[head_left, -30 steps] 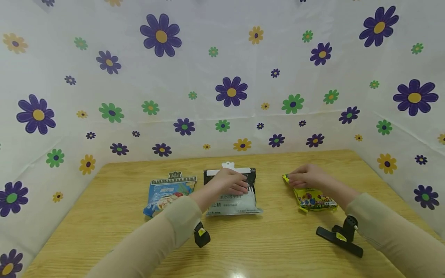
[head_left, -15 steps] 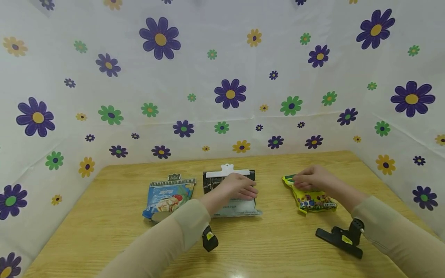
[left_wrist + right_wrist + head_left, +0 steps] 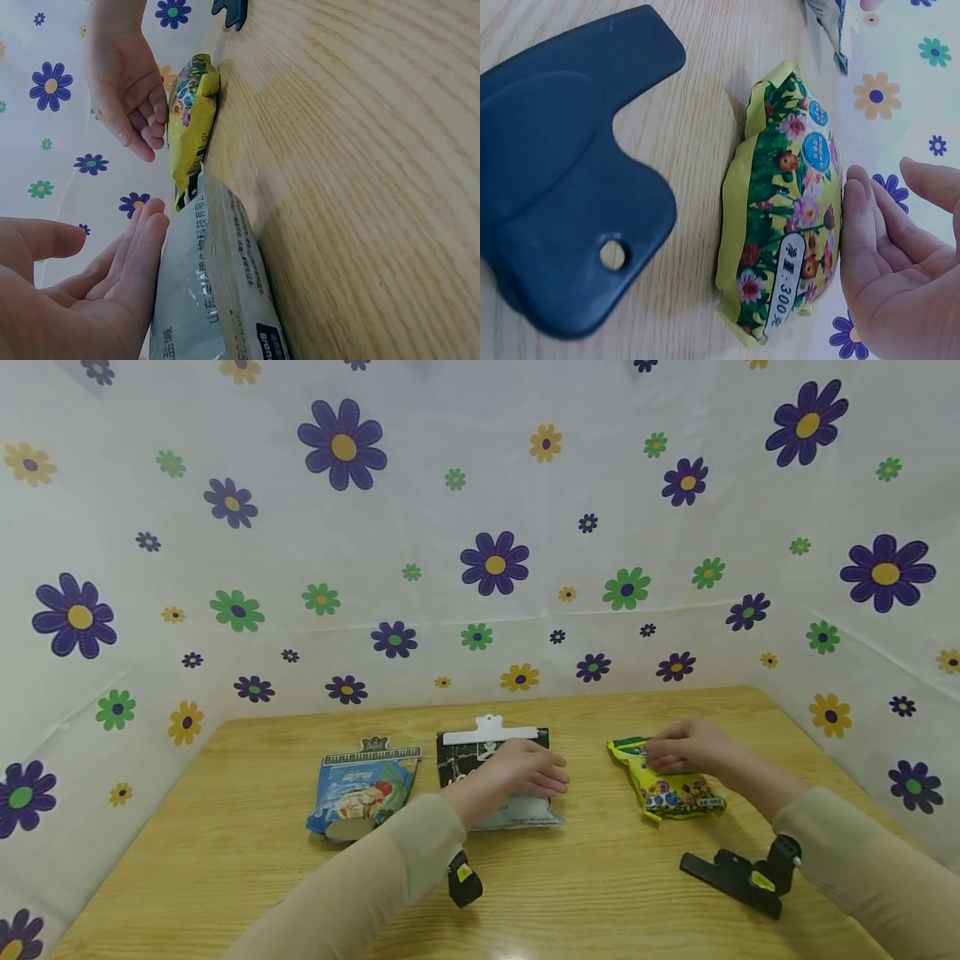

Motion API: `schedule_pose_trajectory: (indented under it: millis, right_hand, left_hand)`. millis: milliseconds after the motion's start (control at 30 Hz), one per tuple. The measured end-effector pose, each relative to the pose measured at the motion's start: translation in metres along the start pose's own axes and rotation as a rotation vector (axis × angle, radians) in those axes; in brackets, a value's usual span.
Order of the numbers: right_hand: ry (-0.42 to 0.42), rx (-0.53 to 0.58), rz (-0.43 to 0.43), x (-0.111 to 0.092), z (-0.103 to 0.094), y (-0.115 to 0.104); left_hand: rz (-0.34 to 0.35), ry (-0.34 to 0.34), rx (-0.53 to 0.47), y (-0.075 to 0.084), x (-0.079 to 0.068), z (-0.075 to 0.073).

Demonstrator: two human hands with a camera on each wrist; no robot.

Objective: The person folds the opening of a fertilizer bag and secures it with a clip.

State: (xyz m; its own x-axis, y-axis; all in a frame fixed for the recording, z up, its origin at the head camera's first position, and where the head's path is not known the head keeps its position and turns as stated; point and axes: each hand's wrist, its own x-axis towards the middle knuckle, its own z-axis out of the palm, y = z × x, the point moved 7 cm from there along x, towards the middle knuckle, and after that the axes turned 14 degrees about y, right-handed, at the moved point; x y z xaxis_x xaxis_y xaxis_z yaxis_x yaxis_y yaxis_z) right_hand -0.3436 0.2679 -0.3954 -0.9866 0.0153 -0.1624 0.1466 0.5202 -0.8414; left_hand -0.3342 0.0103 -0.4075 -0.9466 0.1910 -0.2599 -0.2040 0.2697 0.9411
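Note:
My left hand (image 3: 531, 768) hovers low over a grey and black bag (image 3: 457, 768), whose top edge carries a white clip (image 3: 491, 735). In the left wrist view its fingers (image 3: 127, 277) lie extended close alongside the grey front of the bag, thumb apart. My right hand (image 3: 690, 748) is just over a yellow, flower-printed bag (image 3: 678, 797) and covers part of its upper half. Seen from the right wrist, the relaxed fingers (image 3: 859, 217) come right up to the bag's face, gripping nothing. A black clip (image 3: 570, 150) lies nearer me, below the yellow bag.
To the left, a blue food bag (image 3: 360, 793) lies on the wooden table (image 3: 187, 860), its top held by a clip (image 3: 375, 752) with a piano-key pattern. A white flowered cloth (image 3: 420, 527) encloses the table's back and sides.
Both hands have drifted to the right. The right hand has drawn off the yellow bag's upper left corner, which now shows; the left hand has slid across the grey bag. The bags stay put.

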Motion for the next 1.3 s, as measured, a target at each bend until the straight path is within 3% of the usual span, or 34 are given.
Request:
schedule_pose_trajectory:
  millis: [867, 1300]
  right_hand:
    - [0.013, -0.028, -0.015, -0.006, -0.024, 0.012]
    - [0.007, 0.007, 0.012, -0.011, -0.033, 0.023]
  left_hand:
    - [-0.014, -0.045, -0.04, 0.003, 0.003, 0.038]
    - [-0.027, -0.036, -0.051, 0.001, 0.005, 0.045]
